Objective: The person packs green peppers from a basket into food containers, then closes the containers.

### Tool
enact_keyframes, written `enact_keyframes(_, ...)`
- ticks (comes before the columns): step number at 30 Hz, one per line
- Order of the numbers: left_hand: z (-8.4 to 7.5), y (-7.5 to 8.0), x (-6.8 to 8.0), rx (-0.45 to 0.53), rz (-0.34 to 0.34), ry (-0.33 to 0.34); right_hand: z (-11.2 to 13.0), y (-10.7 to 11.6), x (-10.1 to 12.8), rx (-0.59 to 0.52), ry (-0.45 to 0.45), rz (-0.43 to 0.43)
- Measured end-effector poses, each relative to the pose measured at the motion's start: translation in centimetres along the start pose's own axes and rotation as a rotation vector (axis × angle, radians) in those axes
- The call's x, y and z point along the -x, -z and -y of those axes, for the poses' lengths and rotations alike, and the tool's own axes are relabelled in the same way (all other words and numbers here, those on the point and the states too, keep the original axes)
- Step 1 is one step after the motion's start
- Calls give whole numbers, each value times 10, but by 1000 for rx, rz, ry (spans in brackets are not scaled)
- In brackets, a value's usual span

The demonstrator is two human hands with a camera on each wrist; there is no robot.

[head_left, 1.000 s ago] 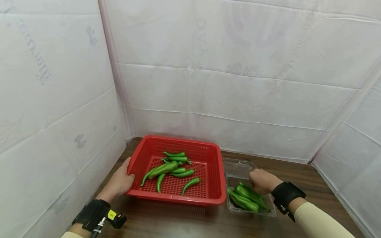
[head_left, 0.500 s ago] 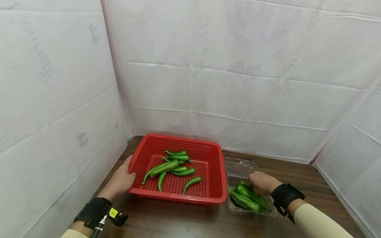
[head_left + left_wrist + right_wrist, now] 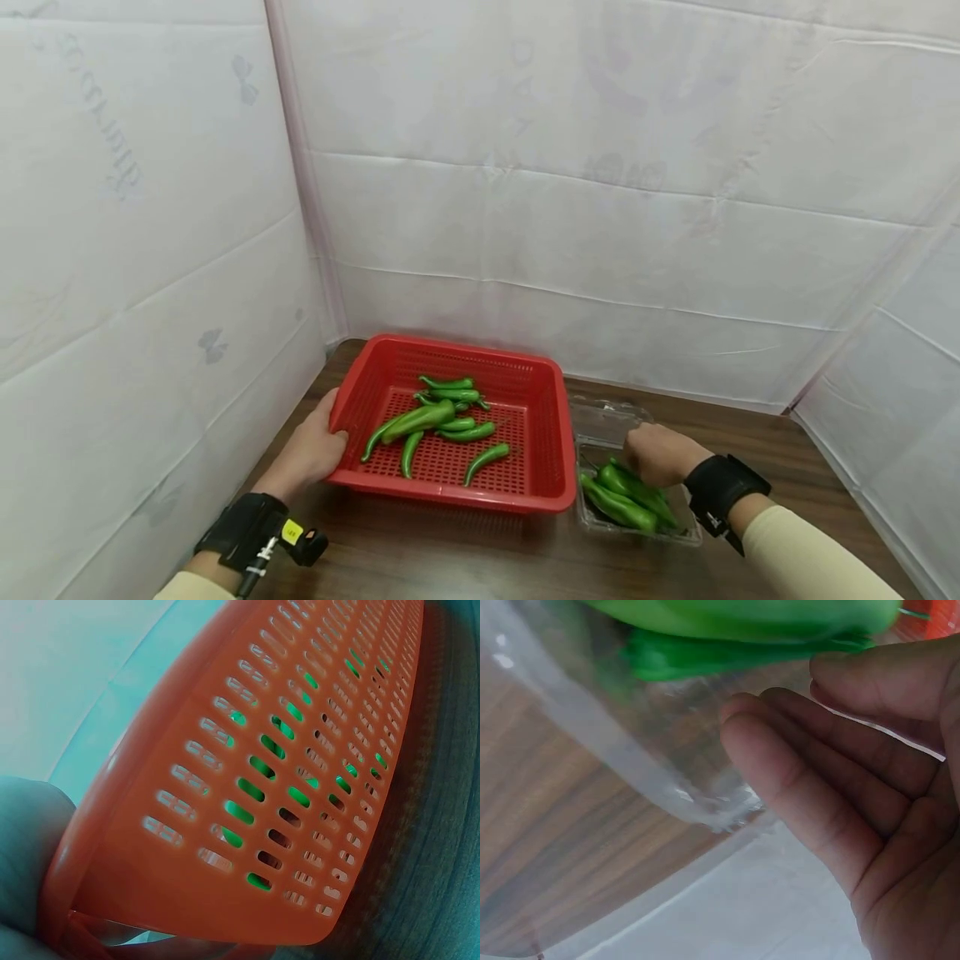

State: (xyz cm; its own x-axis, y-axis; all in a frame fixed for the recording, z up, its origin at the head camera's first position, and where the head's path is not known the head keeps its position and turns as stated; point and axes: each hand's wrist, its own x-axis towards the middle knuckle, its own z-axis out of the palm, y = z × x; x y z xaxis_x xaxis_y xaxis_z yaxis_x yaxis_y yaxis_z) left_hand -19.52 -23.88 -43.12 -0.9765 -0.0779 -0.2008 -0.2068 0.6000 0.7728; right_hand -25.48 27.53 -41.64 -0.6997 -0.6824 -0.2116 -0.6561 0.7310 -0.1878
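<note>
Wristbands sit nearest to me on both forearms, black straps low in the head view. From there my left hand [image 3: 311,450] grips the left rim of the red basket [image 3: 551,433], thumb over the edge and fingers under it; the left wrist view shows the slotted red wall [image 3: 247,787] close up with green showing through the holes. My right hand [image 3: 656,452] reaches over the clear plastic clamshell tray [image 3: 637,533], which stands on the brown wooden surface [image 3: 465,558] just beside the basket's right wall. The right wrist view shows the fingers [image 3: 817,802] lightly bent and lying against the tray's clear wall [image 3: 622,772], curled round nothing, with green peppers [image 3: 742,622] just beyond them. In the head view those packed peppers [image 3: 622,500] lie side by side in the tray, partly under my hand. Farther in, loose green peppers [image 3: 438,421] lie scattered on the basket's perforated floor, most bunched toward the middle and one [image 3: 486,461] apart near the front. Behind everything, white sheeting [image 3: 600,208] closes off the back and both sides.
</note>
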Motion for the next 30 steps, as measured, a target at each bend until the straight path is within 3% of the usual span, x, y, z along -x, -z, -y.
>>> enact_keyframes(6,0,-1,0,8,-3,4,7,25,-19,53,55,-94)
enact_keyframes(13,-1,-1,0,11,-7,-3,38,54,-66,145,191,-215)
enact_keyframes(16,0,-2,1,15,-11,-1,60,64,-88,184,214,-191)
enact_keyframes(23,1,-2,2,33,-13,5,112,69,-145,333,211,9)
enact_keyframes(30,0,-2,2,30,-13,14,149,52,-187,287,179,118)
